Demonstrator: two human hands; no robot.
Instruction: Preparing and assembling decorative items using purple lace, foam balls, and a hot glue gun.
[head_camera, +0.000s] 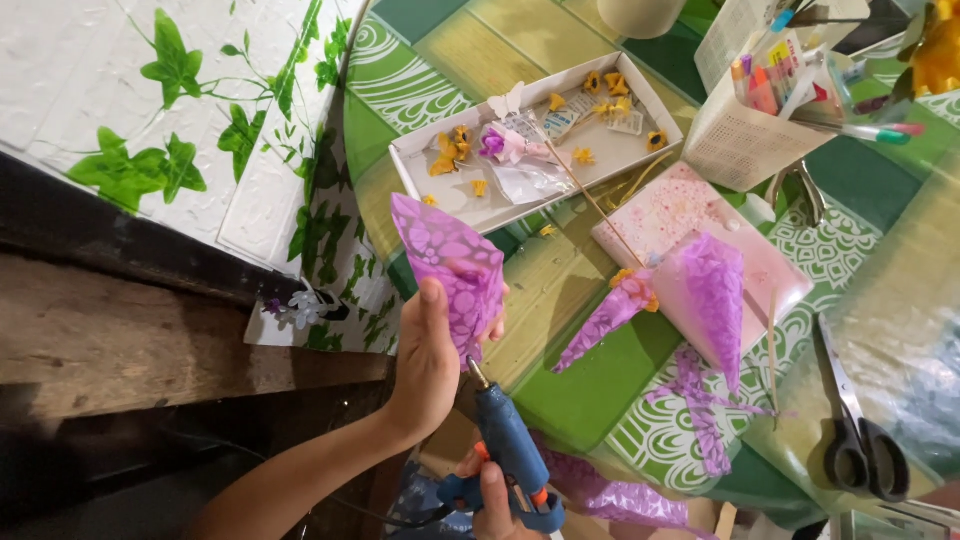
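Left hand pinches purple paper cone upright above bench edge; right hand grips blue glue gun, nozzle touching cone's lower seam (steadied for gluing, likely).

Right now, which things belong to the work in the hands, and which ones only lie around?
In use:
- left hand holding purple patterned paper
- right hand holding blue glue gun

Lying about:
- scissors
- white tray with small yellow flowers
- finished purple cones
- basket of pens
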